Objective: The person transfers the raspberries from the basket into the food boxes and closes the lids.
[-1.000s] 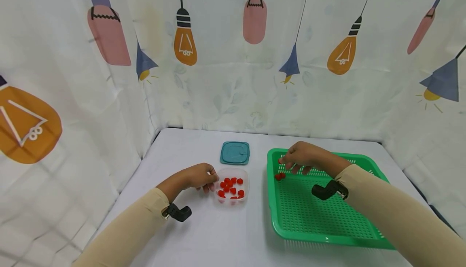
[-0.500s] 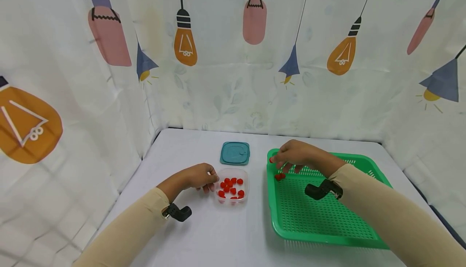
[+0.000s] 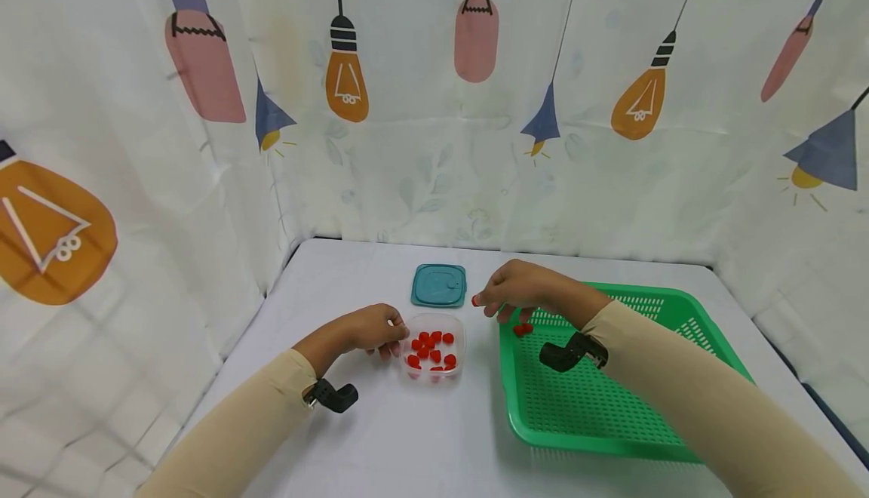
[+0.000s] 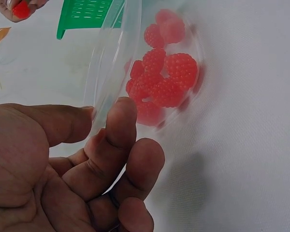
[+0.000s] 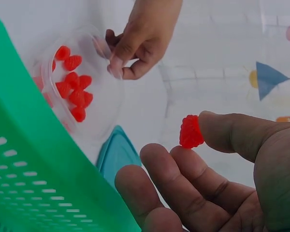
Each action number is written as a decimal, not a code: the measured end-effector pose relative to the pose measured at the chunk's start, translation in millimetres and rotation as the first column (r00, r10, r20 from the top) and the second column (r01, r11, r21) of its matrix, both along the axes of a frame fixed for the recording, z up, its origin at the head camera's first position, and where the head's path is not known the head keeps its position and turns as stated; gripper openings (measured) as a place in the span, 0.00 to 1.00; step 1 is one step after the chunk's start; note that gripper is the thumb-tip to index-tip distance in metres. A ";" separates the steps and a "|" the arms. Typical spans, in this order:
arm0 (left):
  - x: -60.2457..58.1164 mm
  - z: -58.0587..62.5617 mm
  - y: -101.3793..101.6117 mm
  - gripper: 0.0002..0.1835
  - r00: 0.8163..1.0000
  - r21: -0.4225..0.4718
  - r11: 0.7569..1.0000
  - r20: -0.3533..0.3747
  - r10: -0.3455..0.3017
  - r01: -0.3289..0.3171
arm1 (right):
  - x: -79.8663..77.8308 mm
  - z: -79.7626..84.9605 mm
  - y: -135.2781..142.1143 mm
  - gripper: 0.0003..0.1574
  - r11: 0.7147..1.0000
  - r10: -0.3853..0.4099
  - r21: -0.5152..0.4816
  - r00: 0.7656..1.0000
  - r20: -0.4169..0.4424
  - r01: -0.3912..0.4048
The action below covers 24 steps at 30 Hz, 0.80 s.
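Between thumb and fingertip, my right hand (image 3: 519,288) pinches a red raspberry (image 5: 191,132) in the air, just past the left rim of the green basket (image 3: 627,434). My left hand (image 3: 370,330) pinches the rim of a clear plastic container (image 3: 460,347) at its left side. Several raspberries (image 4: 181,71) lie inside that container. A couple more raspberries (image 3: 523,329) are in the basket's far left corner, below my right hand.
A teal lid (image 3: 438,285) lies flat on the white table (image 3: 366,422), behind the container. The basket fills much of the table's right side. A printed curtain (image 3: 421,181) stands along the back and sides.
My right hand has moved left with the raspberry, from above the basket to beyond its left rim. The left hand and the container have stayed in place.
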<state>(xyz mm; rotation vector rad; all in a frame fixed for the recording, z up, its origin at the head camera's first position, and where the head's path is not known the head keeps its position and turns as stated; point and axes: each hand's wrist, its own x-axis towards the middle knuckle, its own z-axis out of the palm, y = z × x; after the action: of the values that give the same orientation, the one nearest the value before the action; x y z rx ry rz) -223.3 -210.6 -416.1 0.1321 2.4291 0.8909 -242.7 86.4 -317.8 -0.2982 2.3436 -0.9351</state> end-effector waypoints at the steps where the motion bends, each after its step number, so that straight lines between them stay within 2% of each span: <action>1: 0.0 -0.2 0.0 0.09 1.000 0.001 1.000 0.000 0.001 -0.001 | 0.8 0.1 -3.1 0.16 1.000 0.007 0.005 1.000 -0.006 -0.007; 14: 0.9 -1.8 -0.8 0.08 1.000 0.004 1.000 -0.012 0.000 0.000 | 6.9 -6.7 -33.9 0.13 0.997 0.032 0.075 0.999 -0.013 -0.031; 19: 1.4 -1.1 -0.7 0.09 1.000 0.007 1.000 -0.008 0.004 -0.004 | 10.5 -6.4 -39.5 0.14 0.995 0.048 0.087 0.999 -0.019 -0.046; 24: 1.5 0.0 -0.8 0.08 1.000 0.013 1.000 -0.003 0.004 -0.004 | 10.9 -7.4 -39.7 0.13 0.995 0.032 0.095 0.999 -0.031 -0.029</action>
<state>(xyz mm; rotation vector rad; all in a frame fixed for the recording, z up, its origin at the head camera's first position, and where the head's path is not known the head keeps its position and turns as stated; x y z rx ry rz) -221.8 -211.4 -416.1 0.1339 2.4277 0.9083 -231.7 46.7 -325.3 -0.3127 2.3978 -0.8079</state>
